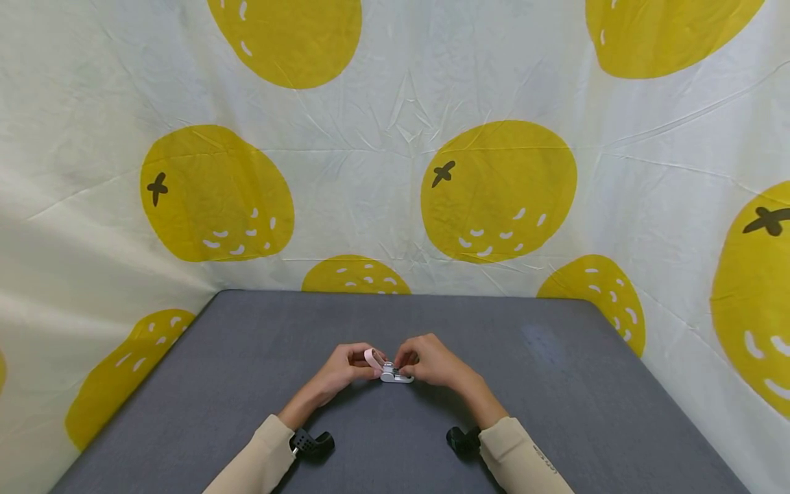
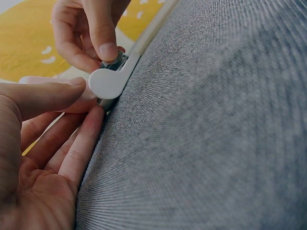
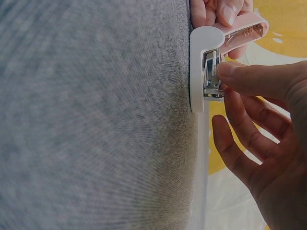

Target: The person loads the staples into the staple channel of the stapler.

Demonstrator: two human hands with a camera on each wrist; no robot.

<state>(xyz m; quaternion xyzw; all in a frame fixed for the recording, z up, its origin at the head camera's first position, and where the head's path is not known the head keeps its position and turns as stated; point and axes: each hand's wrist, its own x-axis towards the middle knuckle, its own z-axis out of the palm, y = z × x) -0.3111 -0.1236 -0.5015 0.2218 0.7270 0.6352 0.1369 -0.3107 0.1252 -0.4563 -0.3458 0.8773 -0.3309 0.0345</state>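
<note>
A small stapler stands opened up on the grey table, its white base (image 1: 395, 377) flat on the cloth. Its pink top cover (image 3: 247, 20) is swung back toward the left, with the hollow inside showing. My left hand (image 1: 348, 363) holds the stapler at the hinge end, thumb against the pink cover and fingers behind and below. My right hand (image 1: 435, 361) has its thumb on the metal staple rail (image 3: 211, 79), forefinger on the far side, pinching it above the base. Whether staples lie in the rail cannot be made out.
The grey table (image 1: 395, 439) reaches to a white cloth backdrop (image 1: 370, 192) printed with yellow fruit, which hangs behind and at both sides. A black wrist device (image 1: 313, 446) sits on the left wrist, and another dark device (image 1: 463, 442) on the right.
</note>
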